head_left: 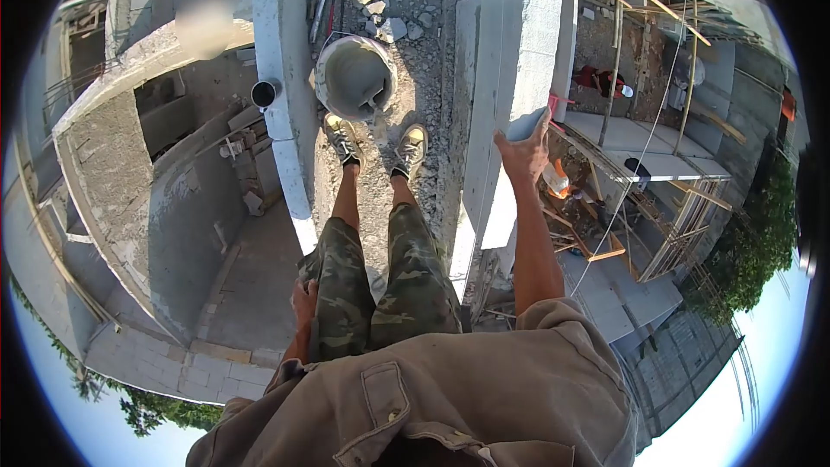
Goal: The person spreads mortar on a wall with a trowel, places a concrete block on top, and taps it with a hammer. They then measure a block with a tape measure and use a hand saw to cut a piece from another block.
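My right hand (526,151) straddles the top of a pale concrete block (529,56) in the wall on my right, thumb on the near side and fingers over the far edge. A thin string runs along that wall. Beside my left thigh hangs my left hand (303,301), its fingers partly hidden against the camouflage shorts. Just ahead of my shoes stands a round bucket (333,78) with grey material inside. What looks like a trowel (373,91) leans in it.
I stand on a rubble strip (378,199) between two walls. A dark pipe end (264,93) adjoins the left wall (281,52). Broken block pieces (393,30) lie beyond the bucket. Both sides drop to lower levels; on the right are poles, planks and other people (556,180).
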Demonstrator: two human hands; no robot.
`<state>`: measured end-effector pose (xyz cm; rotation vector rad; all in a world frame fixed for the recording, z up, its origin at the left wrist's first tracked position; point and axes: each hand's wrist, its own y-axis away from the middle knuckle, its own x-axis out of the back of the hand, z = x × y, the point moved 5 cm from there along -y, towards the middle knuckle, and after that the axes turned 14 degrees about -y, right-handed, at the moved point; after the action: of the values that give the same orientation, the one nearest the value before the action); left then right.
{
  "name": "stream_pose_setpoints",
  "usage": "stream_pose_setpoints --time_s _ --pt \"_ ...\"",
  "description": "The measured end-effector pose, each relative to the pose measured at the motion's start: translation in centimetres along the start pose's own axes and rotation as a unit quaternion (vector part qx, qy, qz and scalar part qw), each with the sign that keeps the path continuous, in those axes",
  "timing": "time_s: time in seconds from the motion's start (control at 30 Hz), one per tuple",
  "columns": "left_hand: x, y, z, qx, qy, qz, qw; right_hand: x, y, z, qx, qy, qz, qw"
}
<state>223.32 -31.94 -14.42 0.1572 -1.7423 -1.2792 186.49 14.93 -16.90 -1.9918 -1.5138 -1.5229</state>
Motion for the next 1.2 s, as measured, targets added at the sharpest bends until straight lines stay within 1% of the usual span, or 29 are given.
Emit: stream_pose_setpoints --time_s 0.03,0.1,0.3,0.37,0.4,0.47,0.5,0.57,0.7,0.77,0.87,0.93,1.0,1.03,1.2 --pt "-0.2 0.1 -0.1 0.014 0.016 -0.008 1.000 -0.4 -0.4 0.0 0.008 -0.002 0.007 1.000" --pt "-1.2 0.0 -0.6 0.016 0.010 -0.003 1.000 -1.0 -1.0 0.0 0.019 -0.003 0.012 1.000" --pt "-1.7 0.3 -0.4 0.020 0.031 0.000 0.999 -2.3 -2.2 0.9 0.002 0.001 0.007 1.000" --pt "-2.2 0.0 -1.1 0.020 0.030 0.001 0.999 -2.4 -2.1 1.0 0.021 -0.007 0.014 1.000" --pt "-2.6 -0.3 -1.3 0.020 0.022 -0.006 1.000 -2.5 -2.0 1.1 0.019 -0.006 0.014 1.000" --pt "-2.7 -0.6 -1.2 0.018 0.012 -0.014 1.000 -2.6 -1.8 1.0 -0.016 0.010 0.000 1.000" --pt "-2.7 -0.7 -1.1 0.009 0.022 -0.010 1.000 -2.5 -1.7 1.0 -0.018 0.011 0.000 1.000" --pt "-2.3 -0.9 -0.8 -0.001 0.032 -0.005 0.999 -2.5 -1.5 0.6 0.026 0.002 0.016 1.000" --pt "-2.3 -1.1 -0.8 0.007 0.027 -0.014 1.000 -2.5 -1.8 0.9 0.013 -0.014 0.009 1.000" --pt "-2.5 -1.5 -1.1 0.008 0.034 -0.021 0.999 -2.6 -1.9 1.1 -0.014 -0.007 0.009 1.000" --pt "-2.8 -1.5 -1.2 0.014 0.042 -0.037 0.998 -2.8 -2.1 1.6 -0.018 0.003 0.010 1.000" --pt "-2.3 -1.5 -0.8 0.003 0.031 -0.028 0.999 -2.7 -2.0 1.5 -0.023 0.017 0.005 1.000" --pt "-2.2 -1.6 -0.8 0.011 0.019 -0.053 0.998 -2.5 -1.9 0.8 -0.012 -0.009 -0.010 1.000" --pt "-2.3 -1.8 -0.9 0.006 0.021 -0.048 0.999 -2.6 -1.9 1.0 0.003 0.001 0.000 1.000" --pt "-1.9 -2.0 0.2 0.002 0.020 -0.055 0.998 -2.6 -2.0 1.1 0.002 0.013 -0.007 1.000"
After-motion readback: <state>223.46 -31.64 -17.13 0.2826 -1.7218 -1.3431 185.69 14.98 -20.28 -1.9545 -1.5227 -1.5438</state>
